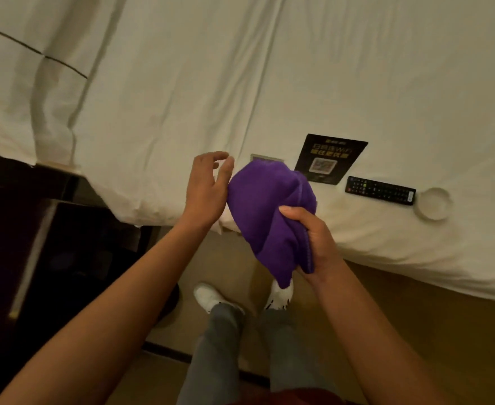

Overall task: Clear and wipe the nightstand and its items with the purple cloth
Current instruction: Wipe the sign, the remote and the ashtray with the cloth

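A white bed (pixel 299 68) fills the upper part of the view, its sheet creased and its near edge running from the left down toward the right. At the left, below the bed's corner, stands a dark nightstand (pixel 50 244), its top in shadow so that little can be made out on it. Tan floor (pixel 415 331) shows under the bed's edge, and the person's grey-trousered legs and white shoes (pixel 208 296) stand on it at the bottom centre.

The purple cloth (pixel 266 211) is bunched up in the air over the bed's edge, between the two hands. The right hand (pixel 313 241) grips its lower part, thumb across the front and fingers curled round the folds. The left hand (pixel 208 188) is just beside the cloth's left side, fingers spread and loosely bent, holding nothing; its thumb side may touch the fabric, but that is hard to tell.

On the bed behind the cloth lies a black card (pixel 331 162) with a QR code. To its left a small pale frame (pixel 265 157) peeks out above the cloth, mostly hidden. Right of the card lies a black remote (pixel 380 190), and just beside its right end a round white ashtray (pixel 433 204).
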Motion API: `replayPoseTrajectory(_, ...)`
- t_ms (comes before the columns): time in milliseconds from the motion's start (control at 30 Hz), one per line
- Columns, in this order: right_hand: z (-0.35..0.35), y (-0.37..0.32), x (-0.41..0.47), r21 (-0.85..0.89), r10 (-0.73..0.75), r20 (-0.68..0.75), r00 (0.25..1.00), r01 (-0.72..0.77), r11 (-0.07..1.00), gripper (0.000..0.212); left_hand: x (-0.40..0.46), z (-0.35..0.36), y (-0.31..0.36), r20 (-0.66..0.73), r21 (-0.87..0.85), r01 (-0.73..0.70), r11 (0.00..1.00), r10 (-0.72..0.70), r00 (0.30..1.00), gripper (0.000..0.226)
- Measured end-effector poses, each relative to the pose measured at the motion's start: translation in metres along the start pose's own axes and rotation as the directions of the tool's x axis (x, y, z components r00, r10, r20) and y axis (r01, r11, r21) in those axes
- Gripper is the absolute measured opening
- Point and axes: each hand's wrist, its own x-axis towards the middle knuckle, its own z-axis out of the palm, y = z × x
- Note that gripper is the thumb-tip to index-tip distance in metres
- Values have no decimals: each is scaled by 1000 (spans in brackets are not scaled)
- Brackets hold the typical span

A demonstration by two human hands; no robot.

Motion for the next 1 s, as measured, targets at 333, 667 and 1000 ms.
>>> replayPoseTrajectory(333, -73, -41, -6, 147, -72, -150, 986, 94, 985, 54, 73, 72, -7, 256, 523, -272, 808, 155, 954, 42)
replayPoseTrajectory(667, -69, -11, 4, 195, -77, -295, 952, 138, 971, 61, 137, 120, -36, 702, 627, -726, 282, 199, 684, 38)
replayPoseTrajectory(1000, -23, -31, 16, 89, -346, -376, 859, 406, 910, 38, 109, 49, -9, 470, -130, 85, 988, -14, 883, 24)
